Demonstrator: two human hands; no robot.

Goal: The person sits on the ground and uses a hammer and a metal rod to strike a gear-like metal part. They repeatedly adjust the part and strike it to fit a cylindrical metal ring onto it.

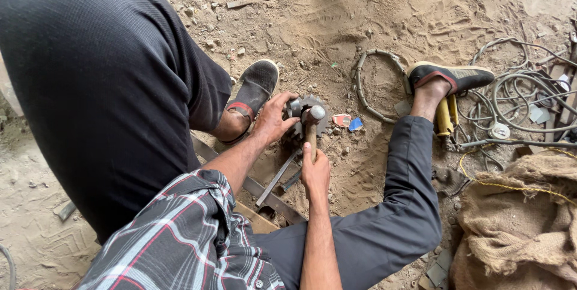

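Note:
I am sitting on sandy ground with my legs spread. My right hand (pixel 315 173) is closed around the wooden handle of a hammer (pixel 311 123), whose metal head rests on a toothed metal sprocket (pixel 318 123) lying in the sand. My left hand (pixel 273 119) grips a small round metal part (pixel 294 108) at the sprocket's left edge, beside the hammer head. Flat metal bars (pixel 277 177) lie under and in front of the sprocket, between my legs.
A curved chain piece (pixel 359 79) lies in the sand right of the sprocket. Coiled cables and hoses (pixel 517 97) and a yellow-handled tool (pixel 445 117) sit at right, beyond my shoe (pixel 457 76). A burlap sack (pixel 517 224) fills the lower right. Small scraps (pixel 347 122) lie nearby.

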